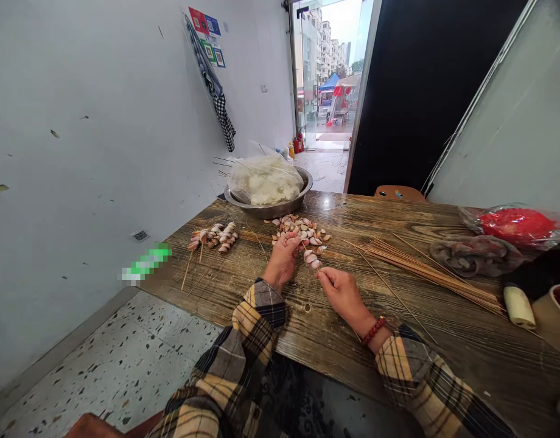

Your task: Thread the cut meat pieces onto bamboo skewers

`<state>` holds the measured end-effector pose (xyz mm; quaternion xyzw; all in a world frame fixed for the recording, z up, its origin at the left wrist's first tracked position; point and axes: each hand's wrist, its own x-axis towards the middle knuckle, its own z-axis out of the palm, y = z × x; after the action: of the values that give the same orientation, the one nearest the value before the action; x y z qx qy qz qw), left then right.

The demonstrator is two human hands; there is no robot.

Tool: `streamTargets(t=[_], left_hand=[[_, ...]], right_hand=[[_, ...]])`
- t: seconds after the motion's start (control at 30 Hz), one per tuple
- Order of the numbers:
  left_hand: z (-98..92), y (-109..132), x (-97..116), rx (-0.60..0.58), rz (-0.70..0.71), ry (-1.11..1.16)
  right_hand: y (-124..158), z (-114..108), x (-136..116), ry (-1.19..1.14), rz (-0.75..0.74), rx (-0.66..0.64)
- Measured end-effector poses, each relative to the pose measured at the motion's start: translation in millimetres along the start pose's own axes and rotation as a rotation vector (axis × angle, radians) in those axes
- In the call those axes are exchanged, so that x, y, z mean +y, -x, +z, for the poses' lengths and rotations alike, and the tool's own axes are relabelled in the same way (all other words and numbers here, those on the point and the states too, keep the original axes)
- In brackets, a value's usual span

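My left hand [282, 258] rests on the wooden table [444, 340], fingers curled at the near edge of a pile of small pinkish meat pieces [301, 228], pinching one. My right hand [341, 291] pinches the lower end of a thin bamboo skewer [313, 260] that carries a few threaded pieces. The skewer runs between the two hands. Both sleeves are yellow and black plaid, and a red bead bracelet sits on the right wrist.
Finished skewers [213, 237] lie at the left. A metal bowl [271, 207] with a bag of white stuff stands behind the pile. A bundle of bare skewers [435, 274] lies to the right, beside bagged items [517, 225]. An open doorway is beyond.
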<state>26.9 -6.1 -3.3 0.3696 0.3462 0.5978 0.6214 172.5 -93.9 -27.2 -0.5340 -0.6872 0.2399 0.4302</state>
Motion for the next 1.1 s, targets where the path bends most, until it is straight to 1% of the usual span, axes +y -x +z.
streamTargets(t=[0.2,0.5,0.73,0.9,1.0,1.1], left_hand=[[0.0,0.4,-2.4,-0.036,-0.005,-0.014],[1.9,0.5,-4.2,-0.05,0.003,-0.006],[4.8,1.2,-3.5,-0.05,-0.016,0.032],[6.9,3.9,-4.6,-0.1,-0.041,0.03],[6.9,4.4,-4.4,-0.097,-0.033,0.048],[5.8,5.2,-5.0,-0.086,-0.077,0.061]], right_hand=[[0.2,0.6,0.2,-0.002,-0.001,0.021],[0.8,0.0,0.0,-0.008,0.014,0.038],[0.2,-2.2,-2.2,0.021,0.018,0.042],[-1.7,-3.6,-5.2,-0.017,0.019,0.053],[-3.0,-4.3,-6.5,-0.042,0.008,0.081],[-2.9,-4.0,-5.4,-0.045,0.005,0.106]])
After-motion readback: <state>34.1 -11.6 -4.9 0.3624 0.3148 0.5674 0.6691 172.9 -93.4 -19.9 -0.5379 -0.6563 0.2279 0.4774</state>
